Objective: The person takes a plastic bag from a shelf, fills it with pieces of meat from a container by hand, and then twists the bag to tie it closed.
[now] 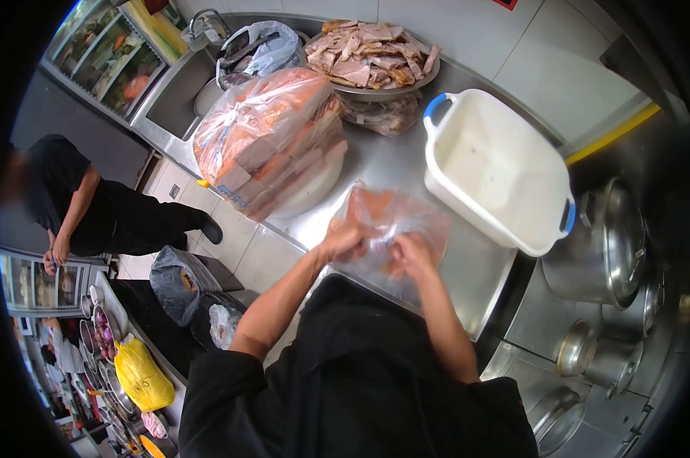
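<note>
In front of me on the steel counter lies a clear plastic bag (429, 221) with orange-pink meat inside. My left hand (346, 241) is closed on the bag's gathered plastic at its left side. On the right, my right hand (411, 255) also grips the plastic, fingers bent inward. Both hands are close together near the bag's bunched top. Beyond my left hand, a larger clear bag of orange-pink pieces (276, 130) rests on a white tub (314, 187). A white basin with blue handles (498, 160) stands to the right of the bag.
At the back, a metal bowl (391, 93) is heaped with sliced meat. A sink (178, 107) with a grey-blue bag (265, 49) beside it is at left. Large steel pots (597, 252) stand to the right. A person in black (93, 198) stands at left, near a black-lined bin (178, 278).
</note>
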Demonstrator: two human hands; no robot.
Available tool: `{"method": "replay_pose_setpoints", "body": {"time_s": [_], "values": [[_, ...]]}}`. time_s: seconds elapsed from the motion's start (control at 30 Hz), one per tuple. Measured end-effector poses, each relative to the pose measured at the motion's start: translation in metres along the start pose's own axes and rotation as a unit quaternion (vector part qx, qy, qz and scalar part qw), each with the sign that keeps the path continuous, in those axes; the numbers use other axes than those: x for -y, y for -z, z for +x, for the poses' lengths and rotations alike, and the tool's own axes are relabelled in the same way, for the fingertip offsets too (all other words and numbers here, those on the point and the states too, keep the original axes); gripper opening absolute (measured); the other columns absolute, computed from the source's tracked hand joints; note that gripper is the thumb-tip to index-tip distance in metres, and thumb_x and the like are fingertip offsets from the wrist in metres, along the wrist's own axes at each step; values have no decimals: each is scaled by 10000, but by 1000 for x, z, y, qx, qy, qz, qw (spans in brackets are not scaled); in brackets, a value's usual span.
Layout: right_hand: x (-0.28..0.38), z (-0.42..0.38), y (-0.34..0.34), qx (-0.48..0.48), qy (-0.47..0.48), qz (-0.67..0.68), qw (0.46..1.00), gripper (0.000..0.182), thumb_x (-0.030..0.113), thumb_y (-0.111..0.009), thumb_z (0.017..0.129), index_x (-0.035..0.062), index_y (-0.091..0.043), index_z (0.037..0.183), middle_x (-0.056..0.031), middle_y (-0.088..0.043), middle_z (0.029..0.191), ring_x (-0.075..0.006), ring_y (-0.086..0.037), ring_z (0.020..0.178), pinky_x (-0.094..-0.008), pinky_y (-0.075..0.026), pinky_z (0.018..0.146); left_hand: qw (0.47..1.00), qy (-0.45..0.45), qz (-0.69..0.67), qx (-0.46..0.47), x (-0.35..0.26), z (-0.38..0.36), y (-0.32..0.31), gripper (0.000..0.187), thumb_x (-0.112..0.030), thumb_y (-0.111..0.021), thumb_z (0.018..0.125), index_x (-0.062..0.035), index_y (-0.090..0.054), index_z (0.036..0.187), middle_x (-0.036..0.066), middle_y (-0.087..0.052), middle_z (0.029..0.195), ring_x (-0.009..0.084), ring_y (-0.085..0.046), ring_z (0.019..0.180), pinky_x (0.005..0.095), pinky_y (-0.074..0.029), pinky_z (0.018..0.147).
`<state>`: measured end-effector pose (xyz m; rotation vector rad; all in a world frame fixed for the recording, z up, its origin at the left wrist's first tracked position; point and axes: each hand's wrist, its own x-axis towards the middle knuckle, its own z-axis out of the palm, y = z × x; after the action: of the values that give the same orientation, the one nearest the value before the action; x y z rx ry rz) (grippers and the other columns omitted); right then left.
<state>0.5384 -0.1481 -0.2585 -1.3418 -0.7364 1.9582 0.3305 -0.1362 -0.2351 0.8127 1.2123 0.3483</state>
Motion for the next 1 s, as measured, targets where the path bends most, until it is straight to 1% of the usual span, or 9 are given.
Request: {"method": "replay_pose_setpoints", "body": {"time_s": [0.07, 0.17, 0.27, 0.47, 0.57, 0.67, 0.77, 0.87, 1.0], "values": [[8, -23, 5, -46, -44, -92, 994, 158, 193, -712, 851, 35, -714, 849, -7, -626, 628, -112, -510, 461, -299, -424, 443, 993, -99, 9, -70, 9, 13, 12, 182, -193, -664, 879, -18, -701, 845, 24, -595, 663, 104, -524, 583, 270, -413, 555], [-5, -30, 37, -223, 174, -432, 856, 242, 217, -714, 808, 15, -660, 686, -99, -583, 523, -215, -600, 517, -367, -491, 533, 963, -181, 83, -181, 36, 44, 54, 150, -157, -685, 831, -10, -714, 833, 36, -686, 775, 121, -607, 739, 282, -479, 698], [-16, -27, 73, -303, 240, -446, 807, 231, 203, -694, 756, 23, -637, 622, -152, -616, 584, -236, -600, 513, -399, -490, 550, 951, -156, 140, -228, 45, 49, 70, 192, -199, -693, 846, -13, -704, 803, 31, -672, 752, 115, -594, 721, 279, -470, 684], [-20, -19, 99, -319, 252, -473, 782, 234, 198, -680, 757, 13, -621, 627, -163, -590, 553, -309, -598, 500, -431, -491, 545, 954, -120, 103, -254, 60, 57, 81, 328, -306, -716, 863, 6, -676, 767, 34, -667, 723, 127, -594, 711, 288, -464, 674], [-6, -25, 93, -305, 195, -552, 752, 167, 186, -675, 776, 21, -654, 768, -184, -680, 782, -339, -663, 709, -446, -515, 653, 935, -161, 144, -282, 61, 56, 75, 384, -379, -730, 850, 2, -693, 886, 84, -690, 731, 183, -625, 704, 297, -464, 659], [5, -16, 74, -323, 299, -586, 681, 282, 164, -666, 795, 49, -661, 1052, -180, -658, 1210, -329, -629, 1095, -443, -506, 893, 880, -244, 275, -299, 22, 14, 39, 569, -494, -752, 800, -48, -669, 1143, 131, -702, 755, 272, -655, 727, 342, -477, 697], [8, 11, 60, -222, 416, -593, 652, 517, 146, -603, 852, 87, -552, 1363, -165, -498, 1471, -355, -432, 1378, -472, -358, 1113, 803, -299, 442, -265, 17, 0, 13, 837, -630, -760, 726, -123, -572, 1365, 155, -706, 832, 345, -662, 803, 420, -471, 783], [6, 17, 39, -141, 389, -634, 654, 612, 170, -568, 880, 122, -466, 1482, -145, -467, 1518, -338, -346, 1459, -511, -199, 1205, 749, -318, 521, -257, 34, 10, 8, 967, -725, -740, 674, -149, -539, 1424, 177, -700, 940, 366, -654, 857, 484, -439, 831], [-9, 26, 42, -97, 340, -633, 689, 601, 220, -548, 884, 114, -475, 1471, -122, -474, 1516, -323, -328, 1472, -525, -144, 1219, 716, -347, 524, -304, 57, 33, 9, 969, -763, -710, 665, -163, -557, 1410, 204, -679, 1052, 365, -637, 868, 483, -418, 799]]}}
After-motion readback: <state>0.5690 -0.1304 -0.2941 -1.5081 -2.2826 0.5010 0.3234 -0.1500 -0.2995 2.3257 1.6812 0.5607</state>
